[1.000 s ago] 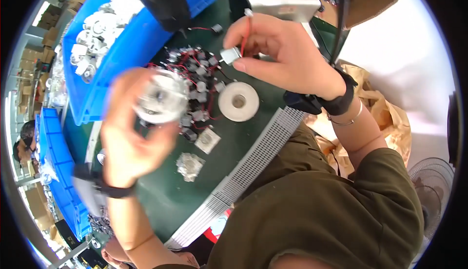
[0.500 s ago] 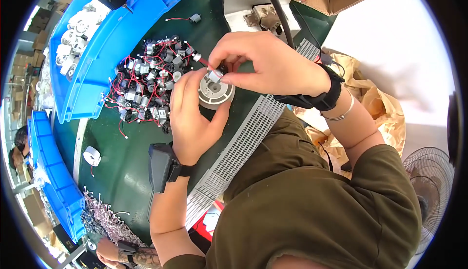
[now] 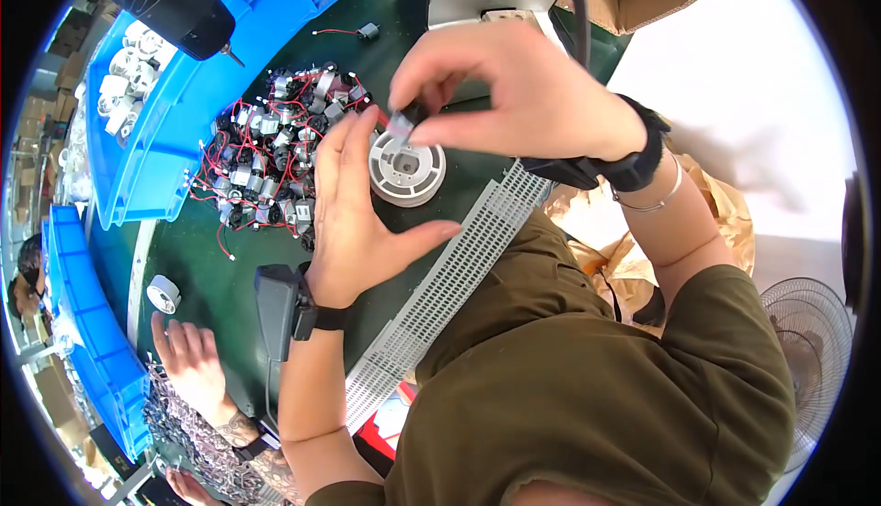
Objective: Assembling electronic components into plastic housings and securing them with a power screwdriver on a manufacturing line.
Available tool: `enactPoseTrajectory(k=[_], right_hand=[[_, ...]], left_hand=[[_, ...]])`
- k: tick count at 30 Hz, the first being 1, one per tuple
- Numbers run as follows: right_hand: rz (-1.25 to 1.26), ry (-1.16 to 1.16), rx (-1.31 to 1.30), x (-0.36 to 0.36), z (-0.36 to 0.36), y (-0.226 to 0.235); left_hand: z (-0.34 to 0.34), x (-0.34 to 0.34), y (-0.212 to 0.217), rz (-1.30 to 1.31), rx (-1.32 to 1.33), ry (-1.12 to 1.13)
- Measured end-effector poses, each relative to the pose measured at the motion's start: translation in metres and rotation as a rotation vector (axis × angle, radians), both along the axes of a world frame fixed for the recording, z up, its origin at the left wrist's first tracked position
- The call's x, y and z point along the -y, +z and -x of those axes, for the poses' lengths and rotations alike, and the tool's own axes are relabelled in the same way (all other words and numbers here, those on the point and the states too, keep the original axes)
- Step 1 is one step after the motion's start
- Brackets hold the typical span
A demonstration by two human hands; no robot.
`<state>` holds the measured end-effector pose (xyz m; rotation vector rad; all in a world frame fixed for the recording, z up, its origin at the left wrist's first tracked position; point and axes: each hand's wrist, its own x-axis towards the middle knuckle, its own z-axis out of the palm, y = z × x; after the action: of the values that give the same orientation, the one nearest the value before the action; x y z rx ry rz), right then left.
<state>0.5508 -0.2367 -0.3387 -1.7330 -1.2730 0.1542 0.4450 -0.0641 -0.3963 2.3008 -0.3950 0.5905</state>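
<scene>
A small silvery motor (image 3: 401,128) with a dark end is pinched between the thumb and fingers of my right hand (image 3: 500,93), slightly blurred. Just below it, a round white plastic housing (image 3: 425,178) with a slotted rim and a central opening rests on the green table. My left hand (image 3: 353,217) is beside the housing, thumb and fingers spread apart, holding nothing. Left of it lies a heap of small motors (image 3: 275,144) with red wires and white connectors.
A power screwdriver (image 3: 184,11) hangs at the upper left over a blue bin (image 3: 174,130) of white parts. One motor (image 3: 369,31) lies apart. A co-worker's hand (image 3: 195,359) is near another white housing (image 3: 163,295). A perforated strip (image 3: 450,272) edges the table.
My left hand has let go of the housing and spread its thumb away. My right hand has lifted slightly with the motor. A co-worker's hand has reached in toward the other housing.
</scene>
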Motion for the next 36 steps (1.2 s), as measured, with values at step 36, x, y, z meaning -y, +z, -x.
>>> enactPoseTrajectory(k=[36], right_hand=[[-0.691,0.284,-0.343,-0.133,-0.066,0.099]], left_hand=[[0.006,0.005,-0.04,0.034,0.226,-0.008]])
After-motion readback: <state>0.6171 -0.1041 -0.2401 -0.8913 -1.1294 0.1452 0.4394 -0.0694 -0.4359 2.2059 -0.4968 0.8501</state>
